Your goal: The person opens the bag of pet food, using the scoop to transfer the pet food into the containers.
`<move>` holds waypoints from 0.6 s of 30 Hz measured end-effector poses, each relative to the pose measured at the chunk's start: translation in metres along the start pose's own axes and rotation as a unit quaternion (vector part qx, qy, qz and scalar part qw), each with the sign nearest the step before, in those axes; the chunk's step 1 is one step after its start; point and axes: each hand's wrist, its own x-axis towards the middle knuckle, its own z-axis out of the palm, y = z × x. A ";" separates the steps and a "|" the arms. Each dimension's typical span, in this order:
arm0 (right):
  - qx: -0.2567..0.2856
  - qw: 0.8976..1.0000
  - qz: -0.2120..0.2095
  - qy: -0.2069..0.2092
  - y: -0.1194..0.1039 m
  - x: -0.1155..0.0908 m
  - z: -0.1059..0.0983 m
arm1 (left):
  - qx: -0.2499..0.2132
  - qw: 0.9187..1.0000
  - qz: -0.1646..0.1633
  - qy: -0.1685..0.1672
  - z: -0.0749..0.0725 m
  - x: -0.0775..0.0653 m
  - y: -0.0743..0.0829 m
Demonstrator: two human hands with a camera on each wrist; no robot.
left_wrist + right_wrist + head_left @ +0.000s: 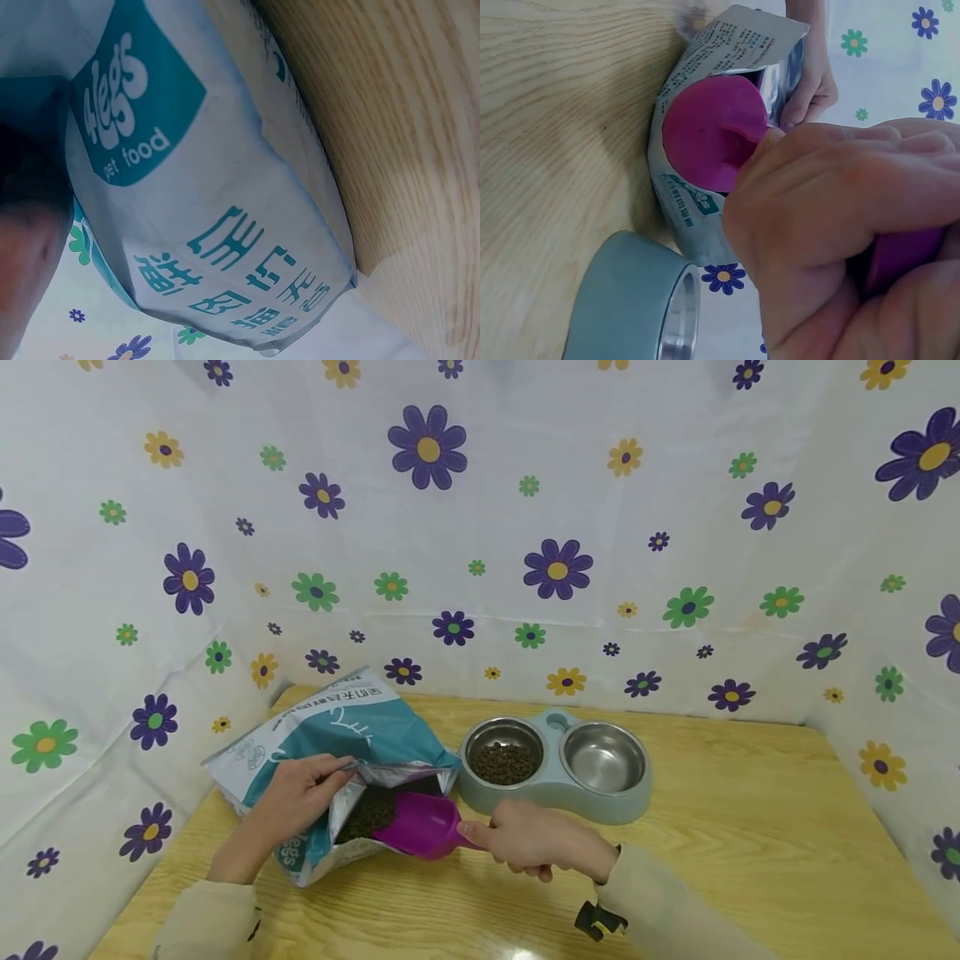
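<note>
A blue and white pet food bag (390,722) lies on its side with its mouth facing me, brown kibble (367,817) inside. My left hand (300,793) pinches the upper edge of the bag's mouth. In my right hand (528,837) I grip the handle of a purple scoop (429,825), its front end in the bag's opening, touching the kibble. The right wrist view shows the scoop (712,135) from behind, at the mouth of the bag. In the left wrist view the printed side of the bag (202,225) fills the middle.
Right of the bag stands a grey-blue double feeder (555,802) with two steel bowls. Kibble lies in its left bowl (506,764); the right bowl (603,760) shows bare metal. Flowered white cloth (487,518) surrounds the wooden table (720,827) at the back and sides.
</note>
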 end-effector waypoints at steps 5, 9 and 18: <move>0.028 1.000 -0.005 0.011 0.008 -0.006 0.004 | 0.002 1.000 -0.002 0.003 0.002 0.001 0.000; 0.042 0.999 -0.010 0.012 0.015 -0.008 0.005 | 0.003 1.000 -0.003 0.005 0.001 0.001 0.000; 0.080 0.997 -0.019 0.012 0.035 -0.010 0.014 | 0.003 1.000 -0.005 0.006 0.001 0.000 0.001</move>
